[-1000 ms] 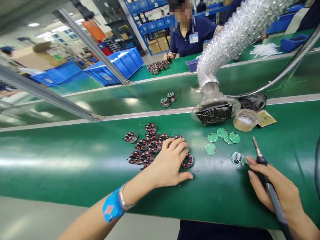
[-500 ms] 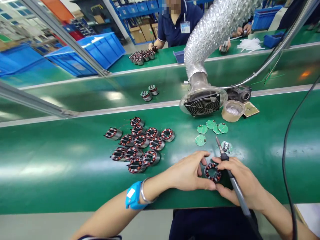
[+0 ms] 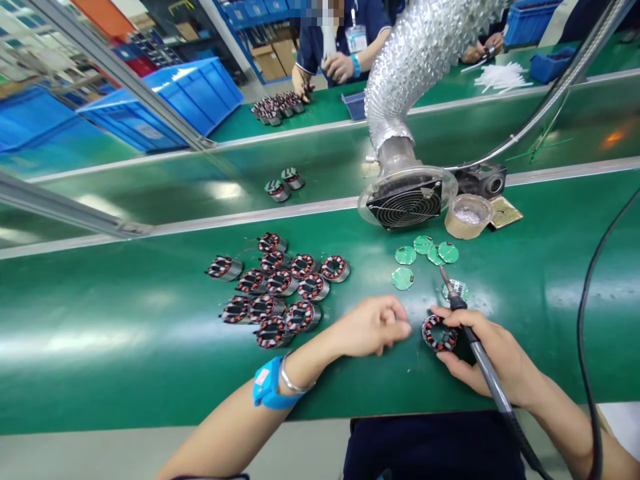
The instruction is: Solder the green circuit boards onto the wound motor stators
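Note:
My right hand (image 3: 493, 353) holds a soldering iron (image 3: 485, 373), its tip pointing up and away, and also grips a round motor stator (image 3: 440, 333) by its right side. To the left of that stator my left hand (image 3: 375, 327) hovers apart from it, fingers curled in together; whether something small is pinched in them is too blurred to tell. Several stators (image 3: 281, 283) stand in a group on the green bench. Beyond my right hand lie several green circuit boards (image 3: 403, 278), one of them (image 3: 456, 290) with its pads showing, beside the iron's tip.
A fume extractor fan (image 3: 407, 203) hangs from a silver duct (image 3: 430, 60). Right of it are a round tub (image 3: 469, 217) and a sponge tray (image 3: 505, 212). Two stators with boards (image 3: 277, 190) sit on the middle strip. A black cable (image 3: 585, 320) hangs at right; co-workers sit opposite.
My left hand has let go of the stator and drawn back left, its fingers curling. The stator stays in my right hand, slightly further right. A co-worker opposite has raised a hand.

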{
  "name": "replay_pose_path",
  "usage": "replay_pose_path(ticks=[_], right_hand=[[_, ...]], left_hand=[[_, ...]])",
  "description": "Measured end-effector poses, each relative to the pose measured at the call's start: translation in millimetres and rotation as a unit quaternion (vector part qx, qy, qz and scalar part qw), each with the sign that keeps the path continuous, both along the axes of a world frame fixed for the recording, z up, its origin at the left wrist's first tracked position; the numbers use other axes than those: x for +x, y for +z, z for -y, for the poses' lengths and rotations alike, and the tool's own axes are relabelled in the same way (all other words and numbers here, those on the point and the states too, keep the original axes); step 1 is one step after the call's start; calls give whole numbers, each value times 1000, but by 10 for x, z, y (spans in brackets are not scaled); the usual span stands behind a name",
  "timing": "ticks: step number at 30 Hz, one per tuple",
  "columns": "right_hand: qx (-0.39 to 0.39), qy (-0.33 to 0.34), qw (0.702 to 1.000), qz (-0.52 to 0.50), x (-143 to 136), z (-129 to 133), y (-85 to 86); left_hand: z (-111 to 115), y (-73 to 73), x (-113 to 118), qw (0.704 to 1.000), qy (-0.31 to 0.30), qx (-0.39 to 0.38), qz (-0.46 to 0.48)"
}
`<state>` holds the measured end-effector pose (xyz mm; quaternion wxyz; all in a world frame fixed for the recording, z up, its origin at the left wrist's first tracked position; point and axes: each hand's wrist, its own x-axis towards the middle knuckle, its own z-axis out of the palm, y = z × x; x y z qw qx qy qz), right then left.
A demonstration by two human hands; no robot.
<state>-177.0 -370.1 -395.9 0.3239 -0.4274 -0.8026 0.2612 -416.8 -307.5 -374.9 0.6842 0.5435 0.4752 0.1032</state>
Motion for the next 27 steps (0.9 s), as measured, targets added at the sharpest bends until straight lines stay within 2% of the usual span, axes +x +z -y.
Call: replay_pose_path(ticks=[2, 3, 6, 12, 14, 18, 20, 22, 24, 25, 27], right_hand=[[9, -4, 1000, 0, -5, 8, -14], [12, -5, 1000, 0, -7, 9, -20], [4, 6, 1000, 2, 1, -9, -14], [-47, 67, 997, 7, 56, -106, 91], [-67, 84, 994, 9, 73, -135, 122], [-102, 118, 987, 28, 105, -201, 162], [-110, 132, 984, 38, 122, -236, 173], [-116, 146, 981, 45, 138, -260, 178], [-121, 152, 980, 48, 149, -267, 173], [-120, 151, 980, 46, 151, -265, 166], [-111, 142, 983, 40, 146, -255, 147]], left_hand=[[88, 25, 72, 995, -92, -42, -18], [123, 28, 107, 993, -102, -45, -25], [122, 13, 132, 998, -56, -23, -23], [-175, 74, -99, 999, 32, -18, 11], [-179, 117, -73, 1000, 20, 21, 2], [-72, 123, 107, 989, -66, 123, -52], [-70, 90, 115, 985, -54, 151, -70], [-115, 54, 34, 984, 13, 160, -80], [-158, 34, -83, 991, 69, 95, -58], [-159, 34, -128, 996, 70, 38, -31], [-97, 49, -150, 995, 18, -90, 38]])
